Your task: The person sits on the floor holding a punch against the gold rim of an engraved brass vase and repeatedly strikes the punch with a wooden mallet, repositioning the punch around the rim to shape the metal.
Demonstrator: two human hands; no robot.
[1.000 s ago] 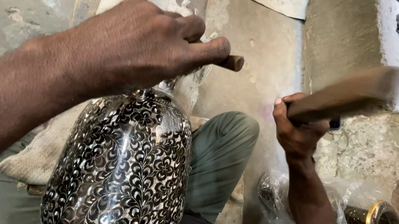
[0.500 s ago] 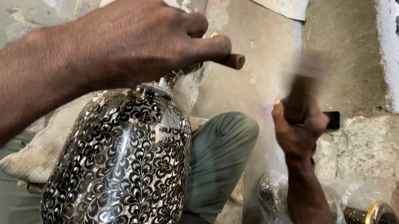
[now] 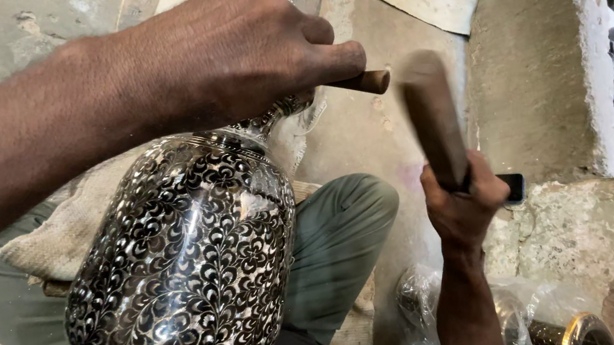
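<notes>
The left hand [image 3: 231, 53] is clenching around a short chisel [image 3: 362, 82], whose brown butt end is sticking out to the right past the curled fingers [image 3: 329, 54], while the tool's working tip is hidden under the palm against the neck of the engraved metal vase [image 3: 186, 265]. The vase, covered in a black and silver floral scroll pattern, is lying tilted across the person's lap in the near left of the scene, resting over a grey-green trouser knee [image 3: 347, 215] and a sackcloth cushion [image 3: 62, 236]. The right hand [image 3: 460, 206] is gripping a wooden mallet [image 3: 430, 120] tightly; a second ago the mallet was lying level and pulled back to the right, half a second ago it was swinging up, and now it is standing nearly upright and blurred, just beside the chisel's butt, so a blow is judged to be landing. A stone ledge [image 3: 554, 76] is rising at the far right, and a brass-rimmed object in plastic wrap [image 3: 570, 332] is lying near right.
</notes>
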